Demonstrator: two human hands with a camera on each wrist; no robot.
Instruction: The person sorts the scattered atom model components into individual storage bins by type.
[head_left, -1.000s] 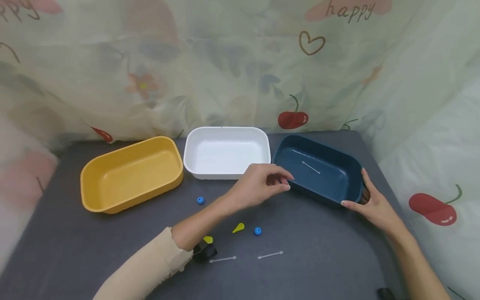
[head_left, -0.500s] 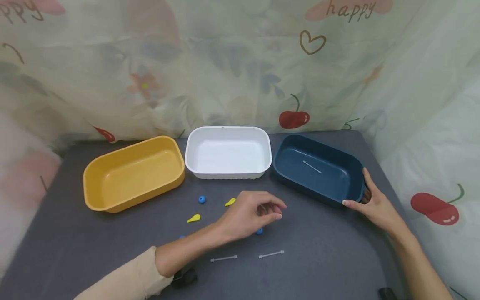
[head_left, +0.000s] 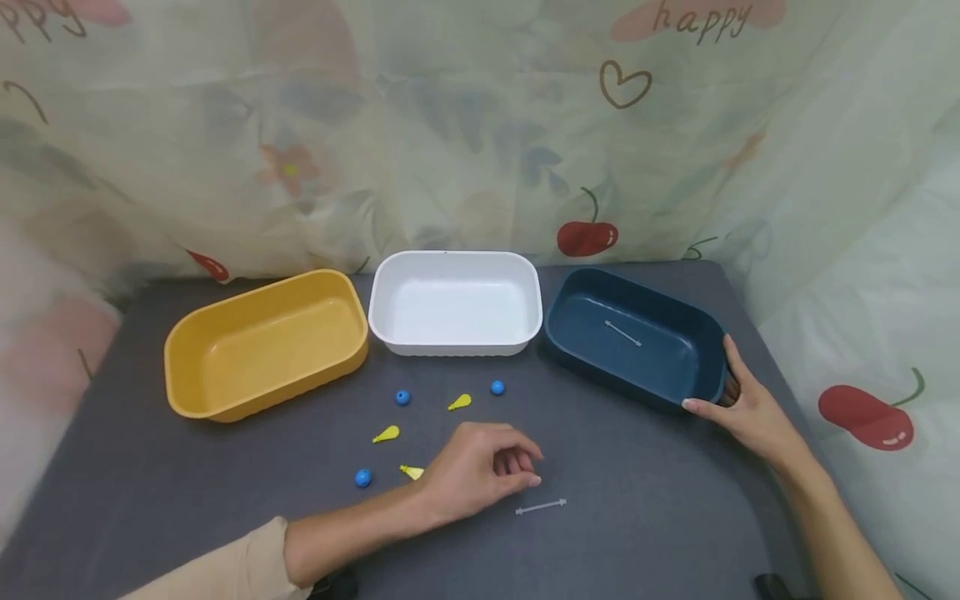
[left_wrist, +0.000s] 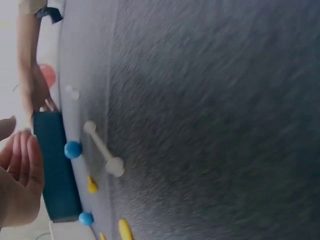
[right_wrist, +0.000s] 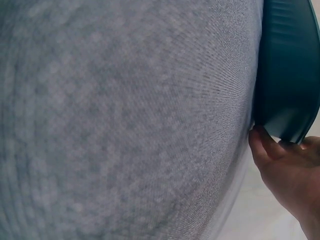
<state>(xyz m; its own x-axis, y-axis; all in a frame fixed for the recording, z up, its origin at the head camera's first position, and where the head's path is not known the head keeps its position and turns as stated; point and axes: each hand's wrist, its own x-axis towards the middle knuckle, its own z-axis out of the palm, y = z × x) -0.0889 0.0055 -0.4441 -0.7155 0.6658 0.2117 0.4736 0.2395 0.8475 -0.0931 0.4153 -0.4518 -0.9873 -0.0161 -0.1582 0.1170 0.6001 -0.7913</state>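
My left hand hovers low over the grey table with loosely curled fingers and nothing between them. Just right of it lies a thin white stick with knobbed ends; the left wrist view shows a nearer stick like it, which my arm hides from the head view. My right hand grips the right end of a dark blue bin, thumb at the front corner and a finger on the side rim. Inside that bin lies another white stick.
A white bin stands at the back middle, a yellow bin at the back left. Blue beads and small yellow bulb-shaped pieces are scattered in front of them. A patterned curtain hangs behind the table.
My left hand has drawn back from the dark blue bin, towards the front and left, low over the table. The right hand has kept its hold on the bin.
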